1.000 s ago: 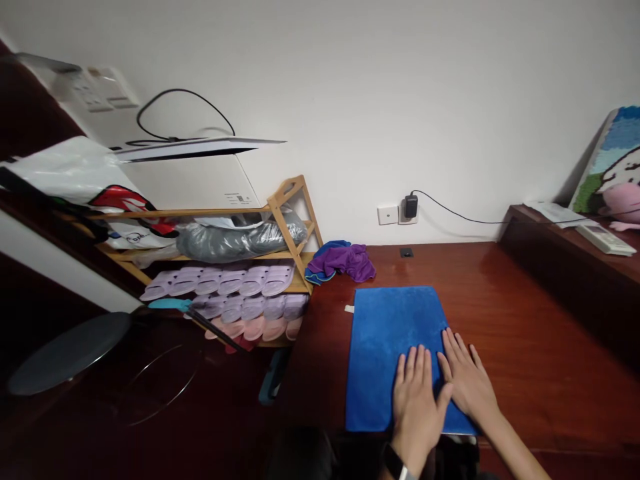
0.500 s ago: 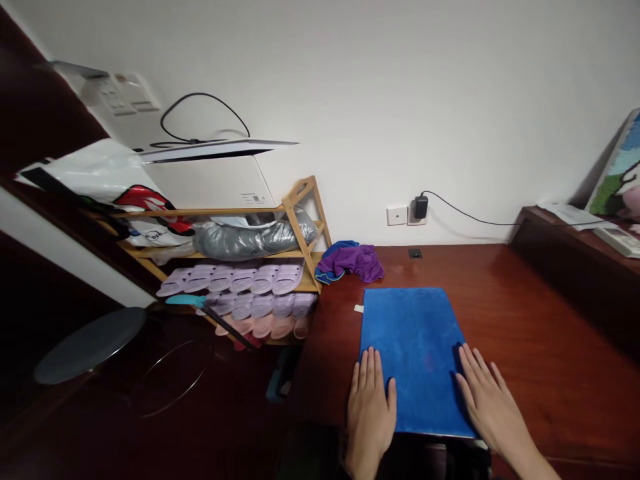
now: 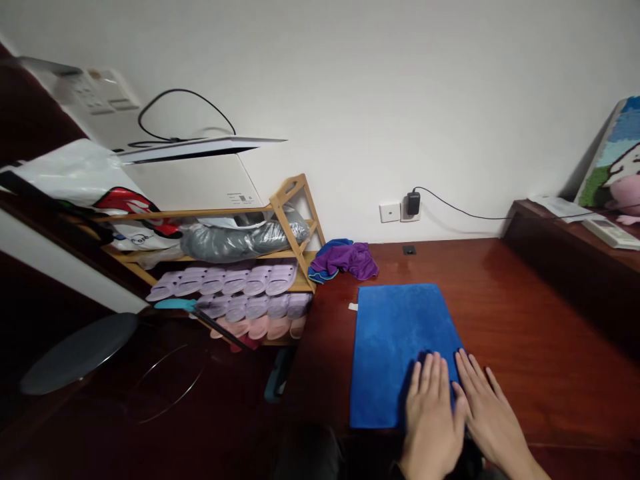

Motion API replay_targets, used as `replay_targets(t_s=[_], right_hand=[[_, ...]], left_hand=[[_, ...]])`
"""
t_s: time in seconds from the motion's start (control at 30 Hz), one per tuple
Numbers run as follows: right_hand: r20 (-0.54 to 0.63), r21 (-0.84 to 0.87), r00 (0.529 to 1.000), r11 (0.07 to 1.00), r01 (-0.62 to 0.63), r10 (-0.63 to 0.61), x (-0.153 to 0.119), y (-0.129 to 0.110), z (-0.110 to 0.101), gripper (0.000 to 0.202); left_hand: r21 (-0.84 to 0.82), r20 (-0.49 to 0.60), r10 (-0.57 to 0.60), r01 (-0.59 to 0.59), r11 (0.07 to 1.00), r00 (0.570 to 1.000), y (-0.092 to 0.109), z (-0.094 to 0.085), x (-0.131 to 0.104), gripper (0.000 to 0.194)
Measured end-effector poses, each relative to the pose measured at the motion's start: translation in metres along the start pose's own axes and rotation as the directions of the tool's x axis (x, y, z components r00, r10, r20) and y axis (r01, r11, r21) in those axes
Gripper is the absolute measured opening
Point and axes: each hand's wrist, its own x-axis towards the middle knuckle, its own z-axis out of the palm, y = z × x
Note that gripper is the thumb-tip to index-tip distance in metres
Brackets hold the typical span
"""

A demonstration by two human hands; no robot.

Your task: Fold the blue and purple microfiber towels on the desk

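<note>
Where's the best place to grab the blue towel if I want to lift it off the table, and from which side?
Probably the far left corner of the blue towel, approached from the left edge. The towel lies flat on the wooden table, and both the left hand and right hand press flat on its near right part, so the far and left edges are free. Pinch that exposed corner by the small white tag.

A home room: slipper-filled shoe rack (image 3: 240,293) beside wooden table (image 3: 525,333).

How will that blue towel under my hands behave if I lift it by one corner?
The blue towel lies flat and fuzzy on the polished wooden table, so it is probably limp and light, and would likely droop. Pushed, it may slide or bunch on that glossy wood. Both hands rest on its near right corner.
</note>
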Motion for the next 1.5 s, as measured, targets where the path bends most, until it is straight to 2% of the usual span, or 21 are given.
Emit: replay_targets(t_s=[0.07, 0.13, 0.23, 0.4, 0.5, 0.67, 0.83, 0.93, 1.0, 1.07, 1.13, 1.23, 1.33, 1.43, 1.5], right_hand=[[-0.015, -0.011, 0.999, 0.999, 0.048, -0.048, -0.002, 0.003, 0.003, 0.066], [-0.002, -0.016, 0.999, 0.999, 0.041, -0.041, -0.002, 0.004, 0.003, 0.066], [0.038, -0.003, 0.999, 0.999, -0.035, 0.036, 0.001, 0.000, -0.001, 0.069], [0.099, 0.043, 0.988, 0.992, -0.120, 0.116, 0.006, -0.007, -0.007, 0.069], [0.114, 0.055, 0.987, 0.991, -0.121, 0.114, 0.003, -0.005, -0.006, 0.069], [0.174, 0.056, 0.976, 0.988, -0.144, 0.132, 0.010, 0.001, -0.011, 0.072], [0.162, 0.088, 0.971, 0.978, -0.189, 0.173, 0.060, -0.002, -0.019, 0.072], [0.212, 0.070, 0.959, 0.976, -0.208, 0.189, 0.086, -0.002, -0.010, 0.075], [0.231, 0.045, 0.954, 0.977, -0.206, 0.191, 0.092, -0.001, -0.001, 0.077], [0.228, 0.028, 0.956, 0.980, -0.199, 0.188, 0.091, -0.001, 0.006, 0.077], [0.218, 0.015, 0.958, 0.981, -0.195, 0.187, 0.089, -0.001, 0.010, 0.076], [0.209, -0.005, 0.962, 0.984, -0.179, 0.176, 0.086, 0.001, 0.010, 0.074], [0.216, -0.021, 0.969, 0.993, -0.115, 0.117, 0.084, 0.006, 0.011, 0.069], [0.208, -0.036, 0.977, 0.998, -0.045, 0.051, 0.083, 0.009, 0.013, 0.064], [0.207, -0.035, 0.976, 0.998, -0.060, 0.066, 0.084, 0.008, 0.011, 0.064]], left_hand=[[-0.039, 0.042, 0.036, -0.034, 0.999, 0.998, 0.014, 0.006, 0.005, 0.068], [-0.052, 0.053, 0.037, -0.034, 0.998, 0.998, 0.010, 0.011, 0.002, 0.069], [-0.020, 0.010, -0.013, 0.013, 1.000, 1.000, -0.020, 0.010, -0.014, 0.069], [0.139, -0.116, -0.174, 0.189, 0.972, 0.978, -0.089, -0.010, -0.056, 0.072], [0.197, -0.140, -0.188, 0.214, 0.957, 0.972, -0.110, -0.017, -0.075, 0.074], [0.223, -0.178, -0.182, 0.220, 0.950, 0.967, -0.110, -0.013, -0.081, 0.077], [0.243, -0.208, -0.170, 0.219, 0.945, 0.963, -0.109, -0.009, -0.080, 0.078], [0.248, -0.209, -0.159, 0.209, 0.946, 0.965, -0.113, -0.009, -0.084, 0.078], [0.262, -0.212, -0.142, 0.196, 0.945, 0.967, -0.115, -0.010, -0.083, 0.077], [0.263, -0.208, -0.133, 0.186, 0.947, 0.969, -0.111, -0.013, -0.072, 0.072], [0.232, -0.175, -0.135, 0.174, 0.957, 0.975, -0.099, -0.015, -0.047, 0.063], [0.132, -0.073, -0.111, 0.120, 0.984, 0.991, -0.066, -0.010, 0.009, 0.056], [0.015, 0.040, -0.050, 0.050, 0.999, 0.998, -0.033, 0.005, 0.060, 0.060], [-0.062, 0.107, -0.025, 0.032, 0.998, 0.994, -0.020, 0.023, 0.080, 0.061], [-0.074, 0.105, -0.031, 0.039, 0.997, 0.994, -0.027, 0.029, 0.076, 0.062]])
